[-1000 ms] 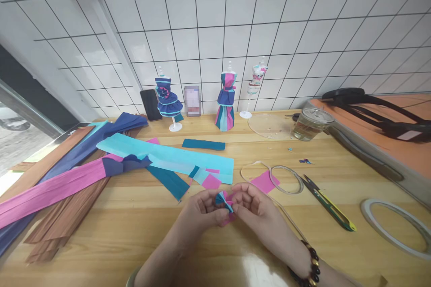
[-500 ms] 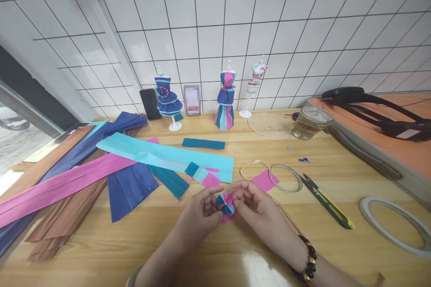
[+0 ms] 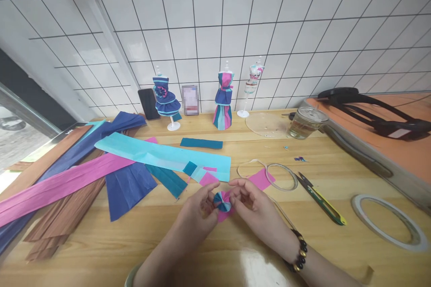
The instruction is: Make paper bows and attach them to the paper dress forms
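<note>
Changed since a second ago: the pleated piece, then a half-open bow shape, now reads as a round disc. The dark blue sheet [image 3: 129, 186], then bunched, now lies flat.

Item 1. Paper rosette [image 3: 222, 201]: small, pleated in blue and teal with pink behind, held just above the table [image 3: 101, 242] near its front edge, between both hands.

Item 2. Left hand [image 3: 197, 215]: thumb and forefinger close narrowly on the rosette's left rim, the other fingers curled under.

Item 3. Right hand [image 3: 257, 208]: thumb and forefinger pinch the right rim, with a beaded bracelet [image 3: 298, 255] at the wrist.

Item 4. Surroundings: a pink square [image 3: 261, 178] lies just beyond the right hand. A light blue strip [image 3: 168, 157] and a long pink strip [image 3: 60, 184] lie to the left. Snips [image 3: 319, 197] and a tape ring [image 3: 387, 222] are to the right, and a glass jar [image 3: 306, 123] and three small dress forms, one at [image 3: 222, 105], stand toward the wall.

Handling note (a judgement): thin pleated paper probably tears or flattens under pressure, so a light grip at the rim seems best. The centre should stay pinched so the folds spread evenly. Opposing pinches, as held here, look right for keeping the disc round, and the meeting edges want lining up before anything is pressed down.
</note>
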`<state>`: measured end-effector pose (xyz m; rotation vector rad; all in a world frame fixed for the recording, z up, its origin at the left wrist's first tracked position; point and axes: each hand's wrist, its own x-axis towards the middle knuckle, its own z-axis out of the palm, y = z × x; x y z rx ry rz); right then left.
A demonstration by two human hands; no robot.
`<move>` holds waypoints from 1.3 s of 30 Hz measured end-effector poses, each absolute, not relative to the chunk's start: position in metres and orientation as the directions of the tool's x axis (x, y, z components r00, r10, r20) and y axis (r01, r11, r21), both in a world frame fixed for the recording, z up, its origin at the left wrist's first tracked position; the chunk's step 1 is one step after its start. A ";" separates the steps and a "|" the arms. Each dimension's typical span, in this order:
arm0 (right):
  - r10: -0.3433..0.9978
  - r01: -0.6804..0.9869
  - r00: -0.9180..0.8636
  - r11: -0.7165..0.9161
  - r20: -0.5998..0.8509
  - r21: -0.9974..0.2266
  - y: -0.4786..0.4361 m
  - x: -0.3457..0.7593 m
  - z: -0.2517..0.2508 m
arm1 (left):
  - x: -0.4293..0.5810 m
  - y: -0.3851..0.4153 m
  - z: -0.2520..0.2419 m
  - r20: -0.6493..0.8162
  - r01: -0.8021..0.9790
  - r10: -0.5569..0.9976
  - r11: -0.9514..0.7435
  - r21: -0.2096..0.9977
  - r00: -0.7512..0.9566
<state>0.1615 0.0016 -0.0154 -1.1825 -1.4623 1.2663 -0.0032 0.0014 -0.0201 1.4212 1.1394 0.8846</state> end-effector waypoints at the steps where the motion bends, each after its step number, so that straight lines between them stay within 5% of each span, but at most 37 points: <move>1: 0.981 0.128 -0.194 0.054 0.029 -0.990 0.002 0.162 -0.016 | -0.004 0.002 -0.020 -0.065 0.157 0.958 0.021 0.987 0.279; 9: 0.978 0.134 -0.204 0.071 0.042 -0.988 0.002 0.161 -0.016 | -0.005 0.007 -0.017 -0.144 -0.057 0.938 0.171 0.984 0.315; 23: 0.970 0.179 -0.242 0.081 0.036 -0.980 -0.001 0.160 -0.018 | -0.005 0.007 -0.027 -0.158 -0.002 0.947 0.165 0.986 0.281; 39: 0.955 -0.149 -0.270 -0.169 -0.124 -0.974 0.002 0.148 -0.018 | -0.003 0.010 -0.038 -0.119 -0.082 0.973 0.137 0.987 0.197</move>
